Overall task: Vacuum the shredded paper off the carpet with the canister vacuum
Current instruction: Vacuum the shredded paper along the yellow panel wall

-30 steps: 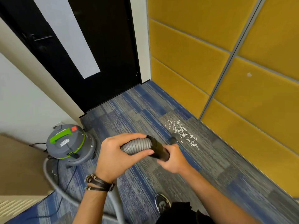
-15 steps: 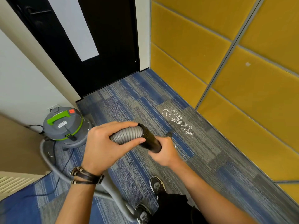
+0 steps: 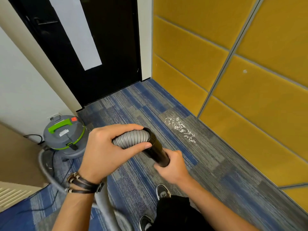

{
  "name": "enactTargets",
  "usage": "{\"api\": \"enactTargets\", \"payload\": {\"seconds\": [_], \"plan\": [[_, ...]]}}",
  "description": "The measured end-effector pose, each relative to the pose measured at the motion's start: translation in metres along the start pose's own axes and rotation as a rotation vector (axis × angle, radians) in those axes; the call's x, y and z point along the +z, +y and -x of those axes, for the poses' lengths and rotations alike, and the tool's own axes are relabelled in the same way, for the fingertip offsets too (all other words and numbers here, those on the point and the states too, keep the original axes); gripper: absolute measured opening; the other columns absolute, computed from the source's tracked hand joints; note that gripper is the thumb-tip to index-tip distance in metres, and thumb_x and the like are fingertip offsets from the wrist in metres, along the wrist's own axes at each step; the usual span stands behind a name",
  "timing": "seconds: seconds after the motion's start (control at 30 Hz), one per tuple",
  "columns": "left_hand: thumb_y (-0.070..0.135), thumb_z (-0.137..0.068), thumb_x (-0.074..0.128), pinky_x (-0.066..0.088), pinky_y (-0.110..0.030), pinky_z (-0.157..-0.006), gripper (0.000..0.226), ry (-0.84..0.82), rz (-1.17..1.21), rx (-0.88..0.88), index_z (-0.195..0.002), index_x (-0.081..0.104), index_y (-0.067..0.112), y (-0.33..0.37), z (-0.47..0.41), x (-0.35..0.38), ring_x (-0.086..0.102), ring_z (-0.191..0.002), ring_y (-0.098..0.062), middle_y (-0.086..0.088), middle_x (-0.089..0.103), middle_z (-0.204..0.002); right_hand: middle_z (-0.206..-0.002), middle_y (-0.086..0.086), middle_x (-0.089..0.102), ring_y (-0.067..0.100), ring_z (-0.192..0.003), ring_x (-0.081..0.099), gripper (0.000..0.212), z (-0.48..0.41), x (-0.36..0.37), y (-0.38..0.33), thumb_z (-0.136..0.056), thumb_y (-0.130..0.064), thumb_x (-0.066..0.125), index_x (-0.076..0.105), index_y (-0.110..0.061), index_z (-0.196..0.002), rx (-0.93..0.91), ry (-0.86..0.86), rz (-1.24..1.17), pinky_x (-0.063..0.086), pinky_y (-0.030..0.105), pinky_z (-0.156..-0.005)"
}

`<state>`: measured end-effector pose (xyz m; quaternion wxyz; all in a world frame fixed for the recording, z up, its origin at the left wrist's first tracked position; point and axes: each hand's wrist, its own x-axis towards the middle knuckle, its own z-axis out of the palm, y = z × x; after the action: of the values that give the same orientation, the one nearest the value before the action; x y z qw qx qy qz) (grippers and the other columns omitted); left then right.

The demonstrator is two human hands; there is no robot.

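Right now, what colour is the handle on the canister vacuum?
The handle is bright green, seen in the head view.

Left hand (image 3: 106,152) gripping hose (image 3: 131,139), right hand (image 3: 173,165) gripping nozzle (image 3: 156,149), shredded paper (image 3: 180,128) beyond

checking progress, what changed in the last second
Little: a second shoe has come into view below, so the person may have stepped. The left hand still grips the hose, the right hand the black tube; shredded paper and canister vacuum unmoved.

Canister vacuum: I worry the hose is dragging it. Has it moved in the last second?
No. The canister vacuum stays at the foot of the door frame, by the white wall.
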<state>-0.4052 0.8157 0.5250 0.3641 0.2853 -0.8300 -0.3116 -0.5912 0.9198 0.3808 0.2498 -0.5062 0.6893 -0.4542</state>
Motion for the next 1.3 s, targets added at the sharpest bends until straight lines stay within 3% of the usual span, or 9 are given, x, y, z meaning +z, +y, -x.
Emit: {"api": "enactTargets", "payload": {"seconds": [0.1, 0.17, 0.33, 0.47, 0.6, 0.8, 0.93, 1.07, 1.3], "plan": [[0.051, -0.074, 0.09, 0.06, -0.035, -0.088, 0.043, 0.018, -0.015, 0.032, -0.108, 0.082, 0.027, -0.001, -0.001, 0.004, 0.075, -0.096, -0.004, 0.017, 0.078, -0.103, -0.051, -0.018, 0.049, 0.007, -0.045, 0.044, 0.043, -0.011, -0.005, 0.0, -0.069, -0.008, 0.074, 0.046, -0.04, -0.062, -0.033, 0.008, -0.017, 0.03, 0.013, -0.05], [0.048, -0.073, 0.091, 0.061, -0.035, -0.088, 0.042, 0.01, -0.02, 0.034, -0.108, 0.081, 0.026, -0.007, -0.004, 0.009, 0.075, -0.097, -0.005, 0.016, 0.078, -0.105, -0.05, -0.016, 0.048, 0.007, -0.045, 0.044, 0.04, -0.022, -0.007, 0.005, -0.07, -0.012, 0.073, 0.047, -0.041, -0.062, -0.029, -0.001, -0.006, 0.032, 0.015, -0.051], [0.059, -0.073, 0.087, 0.062, -0.039, -0.088, 0.043, -0.067, -0.012, -0.068, -0.108, 0.081, 0.035, -0.034, -0.019, 0.043, 0.073, -0.099, 0.001, 0.023, 0.077, -0.106, -0.053, -0.018, 0.053, 0.004, -0.048, 0.049, 0.04, -0.05, -0.018, 0.037, -0.074, -0.012, 0.074, 0.05, -0.044, -0.065, 0.046, -0.05, 0.054, 0.033, 0.015, -0.053], [0.066, -0.071, 0.084, 0.062, -0.037, -0.088, 0.044, -0.126, 0.036, -0.095, -0.106, 0.08, 0.039, -0.042, -0.027, 0.07, 0.073, -0.098, 0.003, 0.027, 0.076, -0.104, -0.053, -0.015, 0.051, 0.005, -0.048, 0.047, 0.037, -0.045, -0.032, 0.06, -0.073, -0.008, 0.07, 0.051, -0.038, -0.065, 0.099, -0.055, 0.045, 0.034, 0.02, -0.053], [0.061, -0.071, 0.087, 0.06, -0.03, -0.088, 0.044, -0.178, 0.088, -0.049, -0.106, 0.081, 0.035, -0.034, -0.042, 0.091, 0.074, -0.097, 0.001, 0.024, 0.077, -0.103, -0.052, -0.015, 0.051, 0.006, -0.047, 0.044, 0.04, -0.04, -0.053, 0.075, -0.072, -0.004, 0.071, 0.048, -0.035, -0.062, 0.132, -0.004, 0.058, 0.029, 0.015, -0.052], [0.06, -0.072, 0.087, 0.062, -0.036, -0.089, 0.043, -0.154, 0.099, -0.075, -0.107, 0.081, 0.036, -0.042, -0.05, 0.107, 0.074, -0.098, 0.0, 0.026, 0.077, -0.106, -0.056, -0.005, 0.058, 0.011, -0.049, 0.05, 0.007, -0.047, -0.069, 0.095, -0.07, -0.017, 0.07, 0.063, -0.014, -0.071, 0.149, -0.056, 0.127, 0.038, 0.027, -0.051], [0.055, -0.074, 0.087, 0.062, -0.036, -0.089, 0.04, -0.093, 0.001, -0.062, -0.11, 0.081, 0.037, -0.051, -0.056, 0.098, 0.073, -0.099, 0.004, 0.025, 0.076, -0.106, -0.057, -0.006, 0.061, 0.01, -0.052, 0.057, 0.006, -0.068, -0.06, 0.087, -0.073, -0.022, 0.072, 0.065, -0.021, -0.072, 0.142, -0.083, 0.146, 0.043, 0.025, -0.053], [0.061, -0.074, 0.084, 0.062, -0.037, -0.086, 0.042, -0.087, -0.027, -0.091, -0.11, 0.08, 0.039, -0.056, -0.061, 0.088, 0.073, -0.097, 0.004, 0.026, 0.076, -0.105, -0.058, -0.011, 0.059, 0.005, -0.053, 0.055, 0.03, -0.088, -0.052, 0.076, -0.074, -0.013, 0.073, 0.056, -0.037, -0.066, 0.156, -0.116, 0.134, 0.041, 0.019, -0.056], [0.06, -0.073, 0.085, 0.061, -0.035, -0.087, 0.044, -0.042, 0.01, -0.107, -0.107, 0.081, 0.034, -0.048, -0.059, 0.071, 0.074, -0.096, -0.001, 0.021, 0.078, -0.104, -0.055, -0.015, 0.054, 0.004, -0.05, 0.053, 0.038, -0.084, -0.039, 0.059, -0.072, -0.011, 0.074, 0.05, -0.039, -0.062, 0.137, -0.093, 0.117, 0.037, 0.016, -0.054]]}}
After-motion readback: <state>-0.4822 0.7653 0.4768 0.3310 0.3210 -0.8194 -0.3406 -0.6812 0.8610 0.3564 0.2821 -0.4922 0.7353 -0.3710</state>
